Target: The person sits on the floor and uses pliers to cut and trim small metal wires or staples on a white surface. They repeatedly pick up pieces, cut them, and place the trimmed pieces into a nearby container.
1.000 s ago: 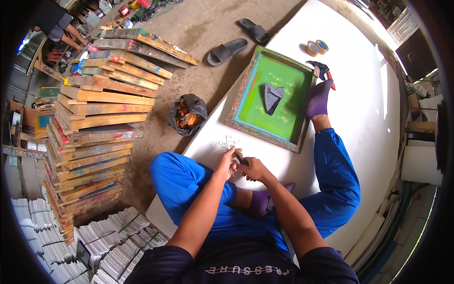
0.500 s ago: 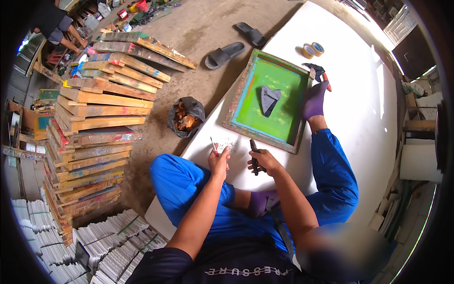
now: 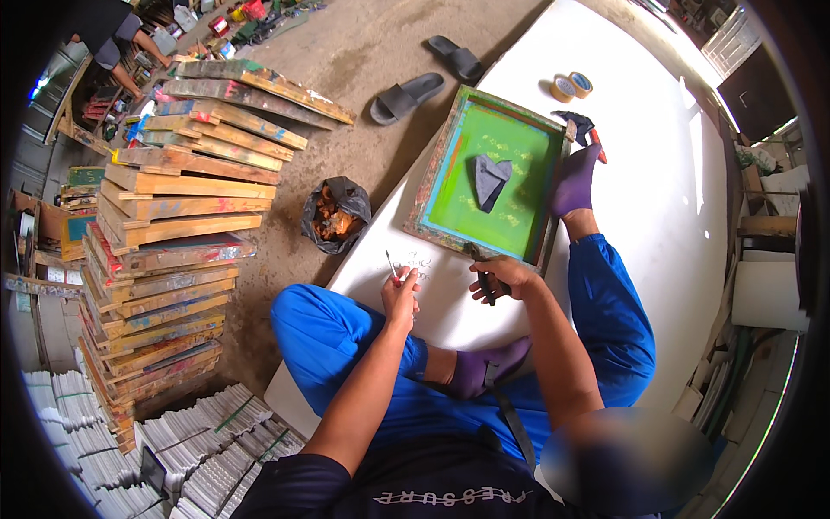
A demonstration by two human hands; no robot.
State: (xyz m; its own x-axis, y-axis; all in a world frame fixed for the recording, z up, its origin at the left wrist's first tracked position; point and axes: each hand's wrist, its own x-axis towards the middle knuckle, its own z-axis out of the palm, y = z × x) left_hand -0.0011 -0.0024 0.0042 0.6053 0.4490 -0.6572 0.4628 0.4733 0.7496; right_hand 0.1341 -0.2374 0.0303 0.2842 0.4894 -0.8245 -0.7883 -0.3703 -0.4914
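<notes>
My left hand (image 3: 400, 299) is closed around a small screwdriver-like tool (image 3: 394, 270) with a thin metal shaft and a red part by my fingers, its tip pointing up and away. Fingers of my right hand (image 3: 508, 278) wrap a black hand tool (image 3: 489, 290), whose exact kind I cannot make out. That hand is beside the near edge of a wooden screen-printing frame (image 3: 467, 246) with green mesh. A folded grey cloth (image 3: 491, 179) lies on the mesh. Small dark scraps or marks (image 3: 413, 266) lie on the white board (image 3: 666, 225) between my hands.
Two tape rolls (image 3: 564, 86) and a dark tool with red handles (image 3: 591, 134) lie beyond my purple-socked foot (image 3: 574, 183). Left of the board are a black bag of brown scraps (image 3: 339, 216), black slides (image 3: 408, 99) and stacked wooden frames (image 3: 186, 208). Another person (image 3: 117, 43) is far left.
My right hand has moved right, closer to the frame, and turned the black tool, uncovering more of the board. The left hand has barely moved.
</notes>
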